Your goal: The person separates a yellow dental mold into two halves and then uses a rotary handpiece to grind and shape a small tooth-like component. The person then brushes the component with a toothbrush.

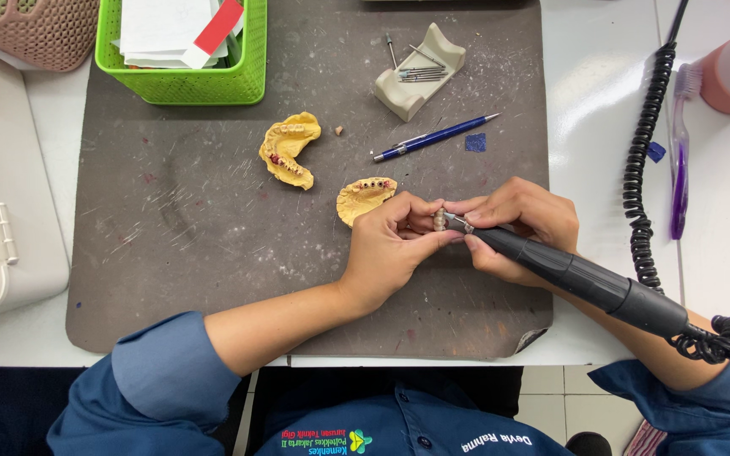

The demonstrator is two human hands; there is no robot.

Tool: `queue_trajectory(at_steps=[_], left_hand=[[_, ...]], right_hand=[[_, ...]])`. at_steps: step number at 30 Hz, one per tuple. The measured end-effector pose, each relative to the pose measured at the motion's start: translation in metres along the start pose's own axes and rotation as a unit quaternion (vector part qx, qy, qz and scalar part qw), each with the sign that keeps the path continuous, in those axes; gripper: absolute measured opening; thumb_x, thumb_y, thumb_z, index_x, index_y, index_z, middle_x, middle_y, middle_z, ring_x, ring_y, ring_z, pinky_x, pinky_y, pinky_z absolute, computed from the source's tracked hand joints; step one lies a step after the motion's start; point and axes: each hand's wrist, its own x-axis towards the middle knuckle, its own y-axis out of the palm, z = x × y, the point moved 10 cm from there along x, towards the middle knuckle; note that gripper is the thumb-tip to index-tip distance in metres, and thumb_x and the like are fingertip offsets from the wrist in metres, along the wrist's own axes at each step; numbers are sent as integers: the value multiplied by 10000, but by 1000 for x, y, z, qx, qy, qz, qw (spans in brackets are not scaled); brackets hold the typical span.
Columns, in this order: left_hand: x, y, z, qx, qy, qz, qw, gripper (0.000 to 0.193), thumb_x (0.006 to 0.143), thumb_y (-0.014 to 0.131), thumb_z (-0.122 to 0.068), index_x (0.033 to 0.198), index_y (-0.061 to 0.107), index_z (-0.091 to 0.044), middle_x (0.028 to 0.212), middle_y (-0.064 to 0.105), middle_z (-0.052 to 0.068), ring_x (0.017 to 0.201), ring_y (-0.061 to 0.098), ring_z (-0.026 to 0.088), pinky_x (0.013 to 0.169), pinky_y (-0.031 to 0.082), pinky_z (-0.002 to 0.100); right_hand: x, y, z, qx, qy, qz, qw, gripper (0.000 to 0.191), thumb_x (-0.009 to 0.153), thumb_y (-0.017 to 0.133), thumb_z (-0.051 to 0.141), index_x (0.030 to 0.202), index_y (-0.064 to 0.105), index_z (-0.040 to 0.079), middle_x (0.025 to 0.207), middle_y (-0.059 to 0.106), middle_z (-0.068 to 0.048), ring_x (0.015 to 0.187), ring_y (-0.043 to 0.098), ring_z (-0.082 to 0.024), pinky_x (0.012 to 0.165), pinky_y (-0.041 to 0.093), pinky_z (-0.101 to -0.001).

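2 hands meet over the near right part of the grey mat (213, 253) on the white worktop (601, 110). I see the left hand (390, 245) pinching a small tooth-coloured dental piece (439, 219) between thumb and fingertips, its grip pressed tight around it. The right hand (521, 224) is closed in a pen-style grip on a black rotary handpiece (568, 274), whose metal tip touches the piece.

My main worry is a slip: the piece is tiny and held only by fingertips, so I judge the tool tip could skid onto the left thumb or flick the piece out onto the mat. The coiled black cable (640, 194), running far and right across the worktop, could also tug the handpiece off line.

Both forearms come in from the near edge, wrists low, the left wrist bent inward, the right hand angled left. 2 yellow jaw casts (291, 148) lie just left and farther off, apart from the hands.
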Motion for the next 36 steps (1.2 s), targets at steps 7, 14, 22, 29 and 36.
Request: queue_trajectory(at_steps=[7, 14, 22, 29, 36], left_hand=[[0, -1, -1, 1, 3, -7, 1000, 254, 912, 781, -27, 1130, 667, 36, 1023, 776, 104, 938, 740, 105, 856, 631, 252], [-1, 0, -4, 9, 7, -2, 1000, 239, 923, 771, -22, 1132, 673, 40, 1020, 774, 112, 941, 739, 112, 857, 633, 254], [0, 7, 5, -83, -20, 42, 995, 246, 956, 721, 13, 1178, 638, 80, 1085, 768, 158, 1002, 743, 151, 920, 614, 269], [1, 11, 11, -156, -43, 60, 985, 246, 958, 709, 37, 1178, 617, 96, 1143, 745, 188, 1041, 740, 190, 954, 620, 299], [1, 10, 14, -148, -65, 54, 985, 247, 953, 709, 24, 1175, 621, 89, 1130, 748, 178, 1023, 744, 182, 910, 625, 284]], right_hand=[[1, 1, 2, -2, 2, -3, 1000, 211, 799, 793, -34, 931, 629, -45, 931, 657, -141, 967, 772, -287, 944, 672, -405], [1, 0, 1, -24, 1, -9, 1000, 220, 792, 805, -28, 918, 626, -45, 926, 655, -147, 954, 770, -276, 912, 678, -389], [-4, -5, -6, 84, 56, -5, 995, 151, 908, 731, -8, 993, 607, -24, 1004, 641, -135, 1098, 760, -342, 997, 661, -401], [-2, -5, -3, 59, 45, -8, 997, 172, 874, 749, -1, 979, 615, -26, 988, 646, -137, 1072, 765, -337, 966, 664, -412], [0, -4, 2, 39, 8, -12, 999, 170, 857, 756, -10, 954, 619, -36, 945, 656, -133, 976, 768, -281, 995, 668, -458]])
